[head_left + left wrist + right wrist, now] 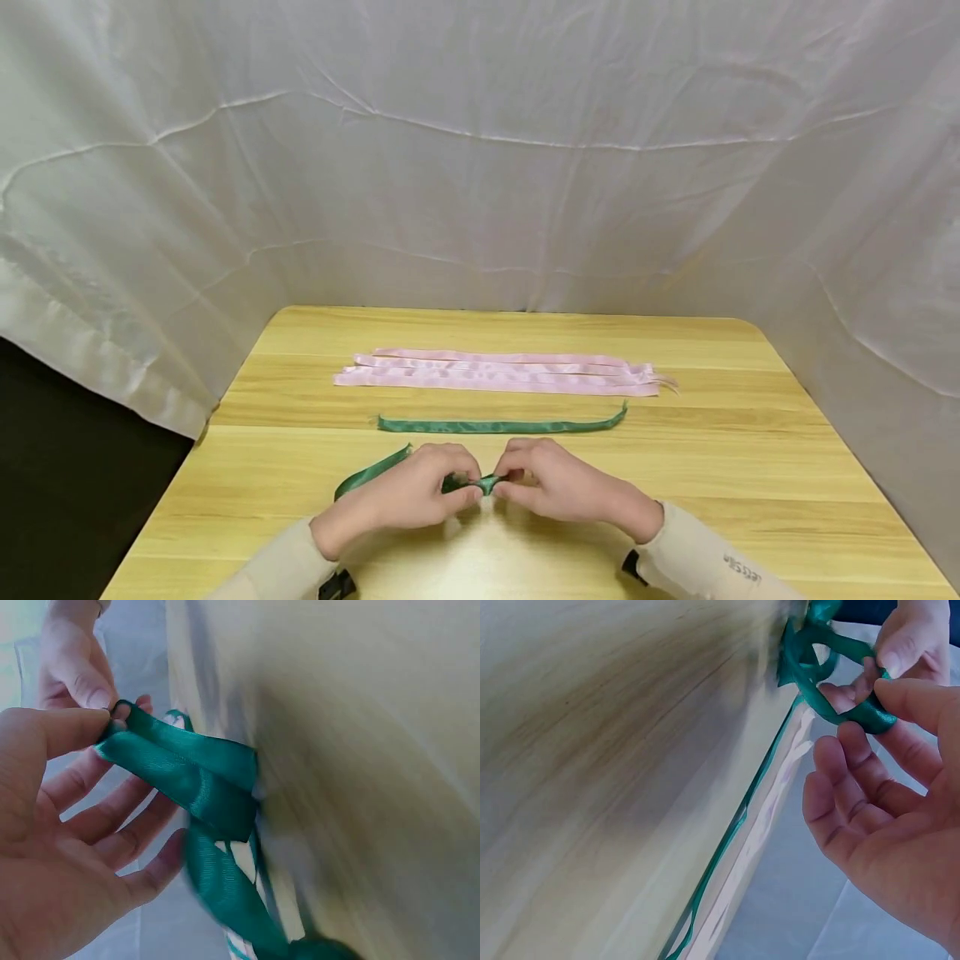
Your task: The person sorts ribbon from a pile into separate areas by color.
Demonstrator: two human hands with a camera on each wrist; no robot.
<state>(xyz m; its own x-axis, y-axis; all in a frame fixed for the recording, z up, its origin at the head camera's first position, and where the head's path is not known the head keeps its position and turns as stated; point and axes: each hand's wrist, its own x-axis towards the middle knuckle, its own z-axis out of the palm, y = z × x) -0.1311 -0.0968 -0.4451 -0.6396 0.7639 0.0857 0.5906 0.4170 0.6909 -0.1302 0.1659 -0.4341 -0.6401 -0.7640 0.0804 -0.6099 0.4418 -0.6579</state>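
Between both hands, low over the front half of the table, is a green satin ribbon [487,484]. My left hand [408,493] pinches it between thumb and forefinger. My right hand [566,485] pinches the same ribbon just to the right, so the two hands' fingertips are close together. In the left wrist view, the ribbon [202,776] hangs in folded layers below the pinch, with a tail trailing downward. Loops of the ribbon [871,712] show in the right wrist view, where the other fingers are loosely bent. The left forearm hides part of the tail.
A second green ribbon [502,427] lies stretched sideways just beyond the hands. Several pink ribbons [495,383] lie side by side farther back on the wooden table [750,467]. White cloth [480,192] hangs behind the table and at its sides.
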